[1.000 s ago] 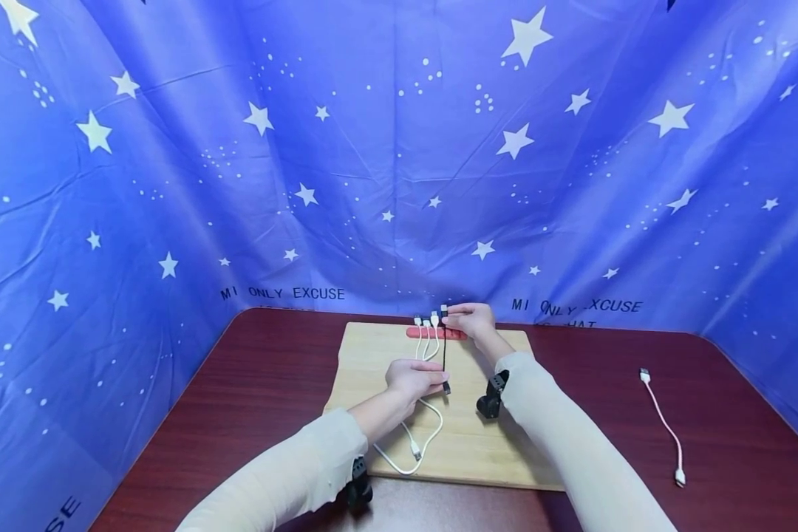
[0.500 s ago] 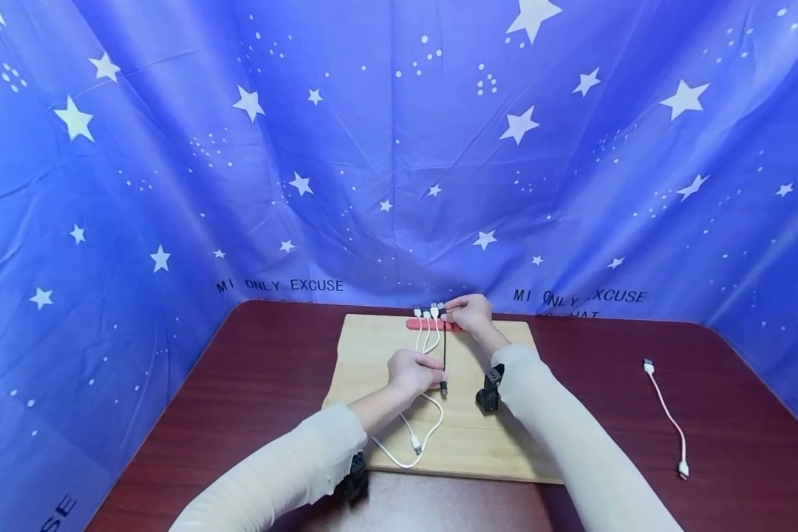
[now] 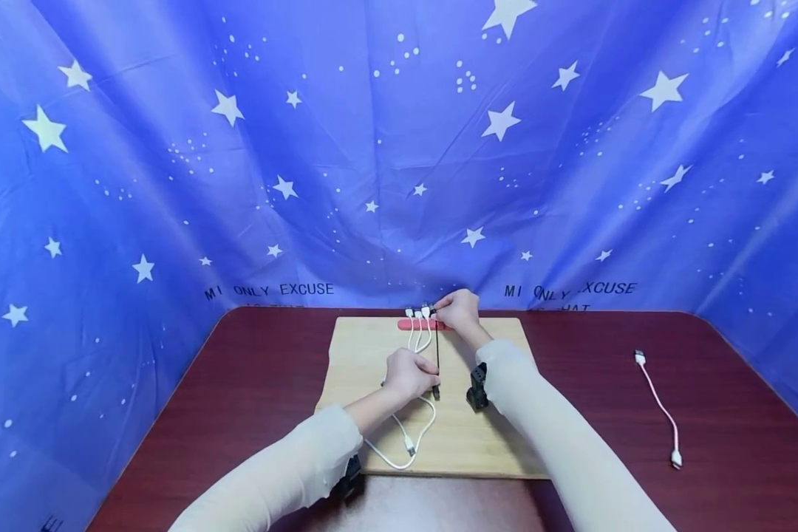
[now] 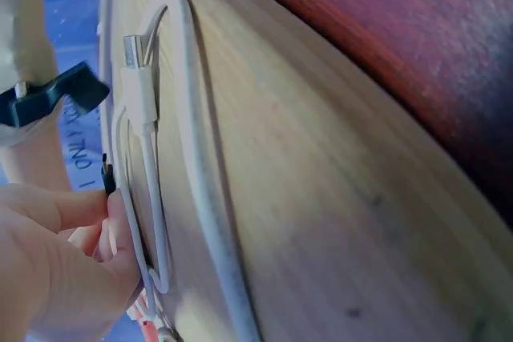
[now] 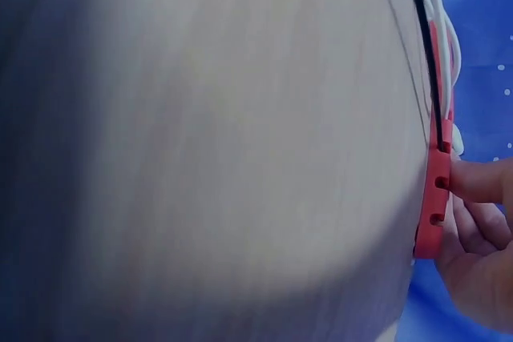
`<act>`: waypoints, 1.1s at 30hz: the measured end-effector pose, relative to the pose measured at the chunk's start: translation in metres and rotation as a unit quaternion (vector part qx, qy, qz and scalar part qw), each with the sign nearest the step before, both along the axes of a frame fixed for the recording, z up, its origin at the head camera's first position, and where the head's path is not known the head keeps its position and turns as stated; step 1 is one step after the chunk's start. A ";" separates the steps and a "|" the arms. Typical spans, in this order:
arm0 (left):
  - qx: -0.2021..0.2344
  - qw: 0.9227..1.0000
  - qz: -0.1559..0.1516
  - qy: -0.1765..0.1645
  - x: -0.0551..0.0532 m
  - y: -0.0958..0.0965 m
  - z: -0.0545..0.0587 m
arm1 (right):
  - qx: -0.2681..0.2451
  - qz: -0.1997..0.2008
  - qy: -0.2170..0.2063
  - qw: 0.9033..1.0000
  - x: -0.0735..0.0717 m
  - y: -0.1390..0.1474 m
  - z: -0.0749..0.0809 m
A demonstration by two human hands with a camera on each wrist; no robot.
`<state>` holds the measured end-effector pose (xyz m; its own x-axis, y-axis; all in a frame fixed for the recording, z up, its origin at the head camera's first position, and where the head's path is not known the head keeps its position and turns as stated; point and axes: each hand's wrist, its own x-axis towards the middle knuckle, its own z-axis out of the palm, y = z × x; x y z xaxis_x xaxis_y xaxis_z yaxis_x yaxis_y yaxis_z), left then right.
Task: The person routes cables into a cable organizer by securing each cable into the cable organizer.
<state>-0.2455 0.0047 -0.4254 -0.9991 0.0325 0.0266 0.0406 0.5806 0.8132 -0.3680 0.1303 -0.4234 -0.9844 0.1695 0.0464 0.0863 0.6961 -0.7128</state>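
Note:
A thin black charging cable [image 3: 437,346] is stretched between both hands over a wooden board [image 3: 492,443]. My left hand [image 3: 408,374] pinches its near end, just above the black connector [image 3: 437,394]. At the board's far edge, my right hand [image 3: 460,310] pinches the other end, its plug mostly hidden by the fingers. There a red slotted cable holder [image 5: 431,238] lies along the edge; the black cable runs into one of its slots, and two slots beside it show no cable. Several white cables [image 3: 419,336] sit side by side in the holder, plugs beyond it.
A white cable loops over the board's near part, its USB plug [image 4: 140,98] lying on the wood. A short white cable [image 3: 661,406] lies on the dark red table [image 3: 592,384] at the right. A blue starry curtain [image 3: 386,148] hangs behind.
My right hand has moved slightly left and down, bringing the black cable's far end against the red holder beside the white plugs. The left hand keeps its pinch, the cable pulled straight.

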 end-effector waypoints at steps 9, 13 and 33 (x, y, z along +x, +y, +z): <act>-0.062 0.995 -0.048 0.068 0.015 0.002 0.003 | -0.027 0.029 0.029 0.999 0.017 0.011 -0.003; -0.084 0.991 -0.066 0.082 0.022 0.003 0.007 | -0.082 0.035 0.010 0.996 0.023 0.019 -0.001; -0.091 0.990 -0.101 0.026 0.019 0.001 0.019 | -0.026 0.060 0.011 0.998 0.059 0.113 0.021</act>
<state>-0.2260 0.0058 -0.4063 -0.9690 0.2410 0.0535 0.2105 0.6935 0.6890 -0.3092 0.2429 -0.4027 -0.9966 0.0533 0.0633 -0.0121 0.6630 -0.7485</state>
